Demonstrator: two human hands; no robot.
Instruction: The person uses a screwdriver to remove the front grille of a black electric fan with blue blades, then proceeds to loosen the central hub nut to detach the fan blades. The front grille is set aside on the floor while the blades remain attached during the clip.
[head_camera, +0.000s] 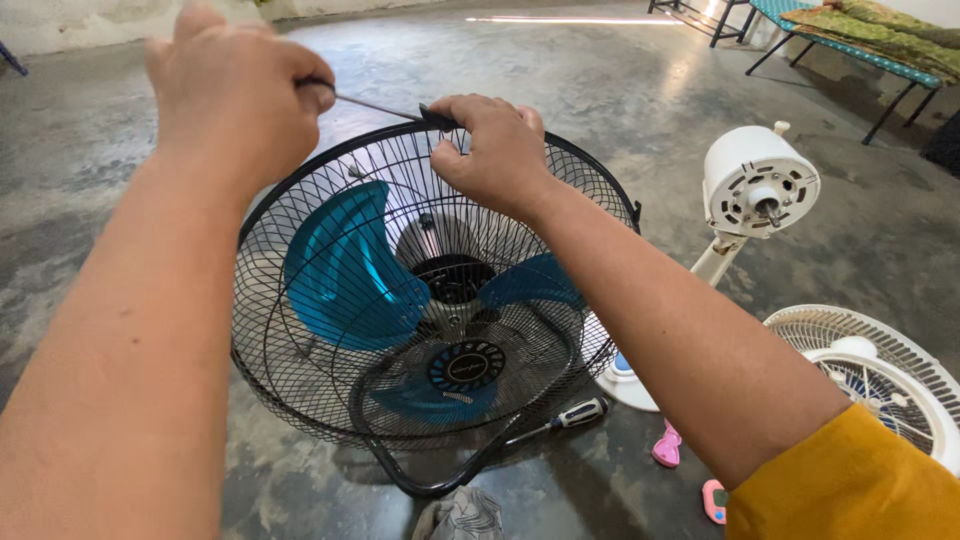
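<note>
Black wire fan guard (420, 330) is pinched at its far top rim by the right hand (495, 150); a thin tool (375, 104), gripped closed by the left hand (235, 95), is aimed rightward at that clip.

My fan's cage (300, 330) is glossy black wire, its blades (345, 265) shiny translucent blue plastic; the concrete floor (90, 200) looks smooth, mottled and dull.

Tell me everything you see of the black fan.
The black fan has a round wire cage, apparently metal, around blue blades and a dark hub. It stands tilted on a black tubular base on the concrete floor. The right hand grips its top rim; the left hand holds a thin tool to the rim.
</note>
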